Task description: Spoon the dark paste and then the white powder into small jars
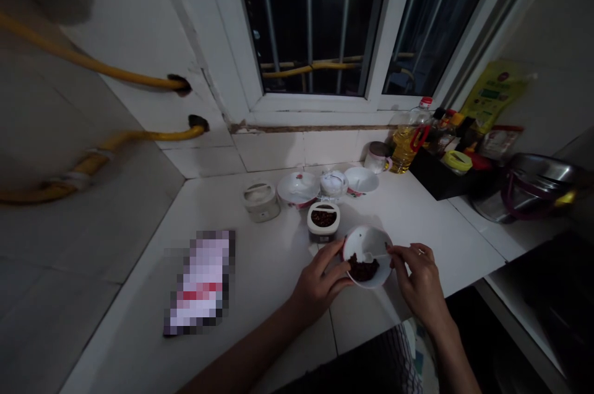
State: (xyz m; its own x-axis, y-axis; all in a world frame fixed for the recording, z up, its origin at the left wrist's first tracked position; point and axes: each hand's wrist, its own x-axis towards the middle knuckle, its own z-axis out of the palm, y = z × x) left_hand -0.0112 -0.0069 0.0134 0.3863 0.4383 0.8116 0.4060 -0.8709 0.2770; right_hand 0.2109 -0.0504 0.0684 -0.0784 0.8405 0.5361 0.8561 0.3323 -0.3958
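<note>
My left hand (320, 282) grips the rim of a small white bowl (366, 239), tilted toward me over the white counter. Dark reddish-brown stuff (363, 269) lies in the bowl's lower part. My right hand (420, 279) pinches the handle of a white spoon (375, 255) whose tip rests in the dark stuff. Just behind the bowl stands an open white jar (323, 221) with dark red contents.
Further back stand a lidded white jar (261, 201), two lidded bowls (298, 187) and an open bowl (362, 180). An oil bottle (408, 137), a black rack of condiments (440, 177) and a steel pot (529, 187) are at right. A blurred packet (202, 282) lies left.
</note>
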